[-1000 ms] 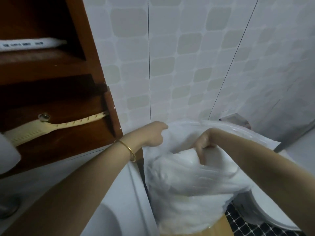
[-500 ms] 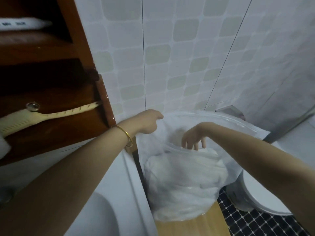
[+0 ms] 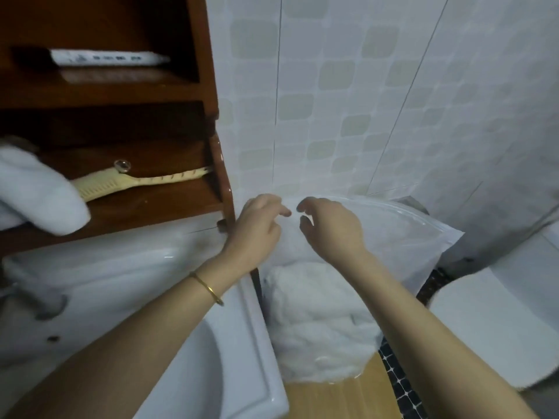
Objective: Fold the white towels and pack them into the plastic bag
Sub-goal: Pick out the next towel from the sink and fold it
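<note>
- We are seeing the left hand point(image 3: 257, 231) curling its fingers at the top edge of the plastic bag point(image 3: 408, 237), near the bag's left corner. It is reading as a narrow pinch on the rim, though blur is hiding the thumb.
- The right hand point(image 3: 332, 231) is sitting just beside it at the same rim, with a small gap between index and thumb. We cannot tell whether it is gripping plastic or only hovering.
- The white towels point(image 3: 317, 313) are lying bunched low inside the bag, below both wrists and well under the rim, so neither hand is touching them.
- The bag is standing on a wooden surface point(image 3: 332, 397), squeezed between the sink point(image 3: 251, 328) and the toilet point(image 3: 499, 322).
- Risk: we are judging the thin rim could slip from so small a pinch, letting the mouth sag.
- Risk: pulling the rim sideways could be tipping the bag off its narrow perch towards the toilet.
- Risk: the towel bulk looks uneven and could be pushing the mouth apart while it is being closed.
- One more white towel point(image 3: 36, 192) is lying on the shelf point(image 3: 136, 201), not yet packed.
</note>
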Tool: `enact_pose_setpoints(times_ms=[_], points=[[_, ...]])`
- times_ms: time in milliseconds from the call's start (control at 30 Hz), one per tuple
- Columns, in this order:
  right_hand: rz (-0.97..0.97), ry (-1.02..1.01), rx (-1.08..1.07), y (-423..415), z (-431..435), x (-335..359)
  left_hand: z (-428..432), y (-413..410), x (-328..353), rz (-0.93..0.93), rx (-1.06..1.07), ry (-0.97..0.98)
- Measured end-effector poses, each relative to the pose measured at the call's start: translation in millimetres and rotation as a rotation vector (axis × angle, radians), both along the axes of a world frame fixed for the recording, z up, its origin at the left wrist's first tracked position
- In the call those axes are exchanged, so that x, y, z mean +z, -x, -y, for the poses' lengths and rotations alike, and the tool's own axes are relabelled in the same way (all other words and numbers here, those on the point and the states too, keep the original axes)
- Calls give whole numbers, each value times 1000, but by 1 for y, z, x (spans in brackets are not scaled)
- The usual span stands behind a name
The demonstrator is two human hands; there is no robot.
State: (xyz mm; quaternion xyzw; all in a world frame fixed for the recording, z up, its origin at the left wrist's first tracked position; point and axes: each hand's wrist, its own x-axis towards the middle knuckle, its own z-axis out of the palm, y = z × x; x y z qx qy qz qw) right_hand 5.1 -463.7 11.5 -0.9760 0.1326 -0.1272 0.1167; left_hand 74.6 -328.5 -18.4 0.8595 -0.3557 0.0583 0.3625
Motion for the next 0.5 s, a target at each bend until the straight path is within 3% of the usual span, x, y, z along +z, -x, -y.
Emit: enact_pose_setpoints(times_ms=[100, 233, 367, 500], points=[[167, -73, 121, 7, -50, -8, -48, 23, -33, -143, 0, 47], [94, -190, 153, 13, -106, -49, -128, 43, -79, -360, 94, -80], [-174, -331, 190, 21, -171, -100, -232, 46, -118, -430, 195, -354], [-362, -538, 140, 25, -231, -145, -324, 32, -142, -226, 242, -885]])
